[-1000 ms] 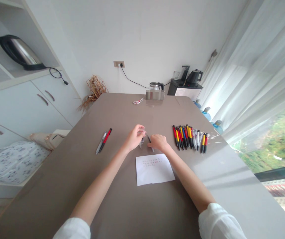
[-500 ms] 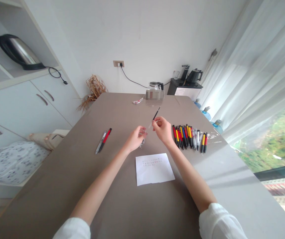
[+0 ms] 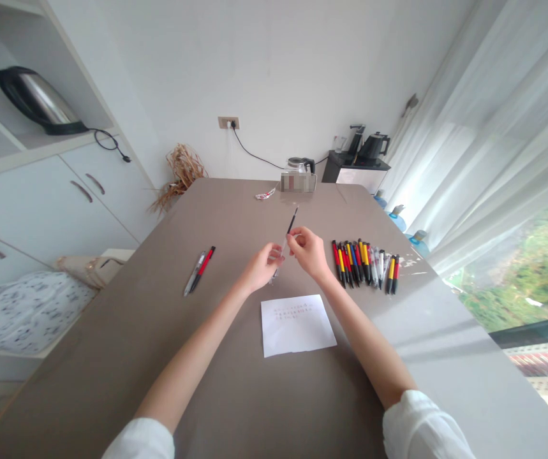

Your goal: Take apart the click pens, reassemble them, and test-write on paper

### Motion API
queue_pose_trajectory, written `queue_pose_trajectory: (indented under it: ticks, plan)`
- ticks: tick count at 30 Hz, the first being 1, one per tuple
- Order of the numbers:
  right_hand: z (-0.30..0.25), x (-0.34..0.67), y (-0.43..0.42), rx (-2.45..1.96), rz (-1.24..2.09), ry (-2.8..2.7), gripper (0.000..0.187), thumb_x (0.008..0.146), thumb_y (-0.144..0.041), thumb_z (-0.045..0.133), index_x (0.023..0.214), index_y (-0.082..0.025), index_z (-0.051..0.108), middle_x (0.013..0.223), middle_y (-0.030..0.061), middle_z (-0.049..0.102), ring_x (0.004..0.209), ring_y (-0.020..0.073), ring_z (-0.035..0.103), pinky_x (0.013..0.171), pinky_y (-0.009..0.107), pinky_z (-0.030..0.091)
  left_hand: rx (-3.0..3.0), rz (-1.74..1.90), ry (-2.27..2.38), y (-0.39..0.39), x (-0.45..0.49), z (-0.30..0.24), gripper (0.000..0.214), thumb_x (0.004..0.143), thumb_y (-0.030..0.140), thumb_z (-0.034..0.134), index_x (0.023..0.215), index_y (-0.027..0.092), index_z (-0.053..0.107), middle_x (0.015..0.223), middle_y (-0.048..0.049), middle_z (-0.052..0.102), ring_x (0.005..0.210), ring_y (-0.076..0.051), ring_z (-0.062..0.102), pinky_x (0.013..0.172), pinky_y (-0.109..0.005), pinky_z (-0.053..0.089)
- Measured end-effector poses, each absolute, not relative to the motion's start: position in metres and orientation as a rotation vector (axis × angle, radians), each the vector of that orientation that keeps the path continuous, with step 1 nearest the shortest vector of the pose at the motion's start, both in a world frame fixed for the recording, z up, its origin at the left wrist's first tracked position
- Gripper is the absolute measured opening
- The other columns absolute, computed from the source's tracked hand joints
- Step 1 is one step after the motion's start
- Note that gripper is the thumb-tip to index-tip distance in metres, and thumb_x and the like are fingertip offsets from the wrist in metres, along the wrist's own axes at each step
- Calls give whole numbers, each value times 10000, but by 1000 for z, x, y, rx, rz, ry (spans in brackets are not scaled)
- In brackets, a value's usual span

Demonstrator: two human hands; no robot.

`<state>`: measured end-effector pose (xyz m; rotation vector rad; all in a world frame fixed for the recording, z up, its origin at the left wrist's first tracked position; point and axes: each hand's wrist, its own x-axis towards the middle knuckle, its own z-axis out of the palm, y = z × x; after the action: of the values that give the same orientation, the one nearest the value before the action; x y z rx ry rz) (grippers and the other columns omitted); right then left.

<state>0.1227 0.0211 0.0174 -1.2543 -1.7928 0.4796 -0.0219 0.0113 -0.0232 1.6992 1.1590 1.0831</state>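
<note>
My left hand [image 3: 259, 268] is closed around a clear pen barrel [image 3: 274, 276], which slants and is partly hidden by the fingers. My right hand [image 3: 310, 250] pinches a slim pen refill [image 3: 292, 221], dark in its upper part and clear lower down. The refill's lower end meets the top of the barrel at my left fingers; how far inside it sits I cannot tell. Below the hands lies a white sheet of paper [image 3: 297, 335] with a few lines of writing.
Several red, yellow, blue and clear pens [image 3: 360, 262] lie in a row on the right of the table [image 3: 216, 357]. A clear pen [image 3: 194, 274] and a red-and-black pen [image 3: 203, 270] lie on the left. A glass pot [image 3: 296, 164] stands at the far edge.
My right hand has moved slightly left with the refill, bringing its lower end to the barrel and tilting it in line. My left hand has barely moved.
</note>
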Motion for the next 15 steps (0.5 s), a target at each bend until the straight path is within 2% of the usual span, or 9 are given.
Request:
queue_pose_trajectory:
  ticks: [15]
  plan:
    - [16, 120, 19, -1261, 517, -1878, 237, 800, -346, 387, 852, -170, 536, 557, -14, 575, 517, 91, 529, 554, 186, 366, 1693, 1113, 1113, 10, -24, -17, 222, 756, 261, 496, 961, 178, 484, 848, -47, 583, 712, -120, 581, 671, -280, 472]
